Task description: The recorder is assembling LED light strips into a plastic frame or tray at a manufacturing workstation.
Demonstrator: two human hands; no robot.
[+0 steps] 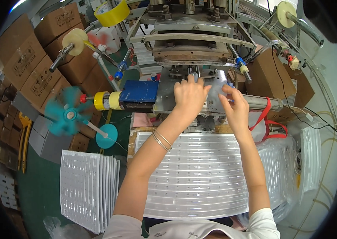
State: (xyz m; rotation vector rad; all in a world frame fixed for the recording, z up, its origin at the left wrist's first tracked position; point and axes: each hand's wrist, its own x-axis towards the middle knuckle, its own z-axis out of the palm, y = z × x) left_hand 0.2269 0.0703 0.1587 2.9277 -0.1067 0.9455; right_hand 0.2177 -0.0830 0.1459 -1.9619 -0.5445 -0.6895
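Both my hands are over the flat metal plate (pixel 164 95) of a press machine. My left hand (pixel 190 95) is palm down at the plate's middle, its fingers apart and reaching to a small metal fixture (pixel 176 73) at the back. Its fingertips partly hide what lies beneath them. My right hand (pixel 236 105) hovers by the plate's right edge, thumb and bent fingers apart, with nothing plainly held. Above both hands hangs the heavy press head (pixel 192 55). Below my forearms lies a white ribbed tray (pixel 196 175) with rows of small clear parts.
Stacked white trays (pixel 81 187) stand at left, beside a spinning teal fan (pixel 71 114). A blue block (pixel 140 91) and yellow tape rolls (pixel 101 100) flank the plate. Red straps (pixel 265 115) hang at right above plastic-wrapped trays (pixel 274 167). Cardboard boxes (pixel 29 59) are piled behind.
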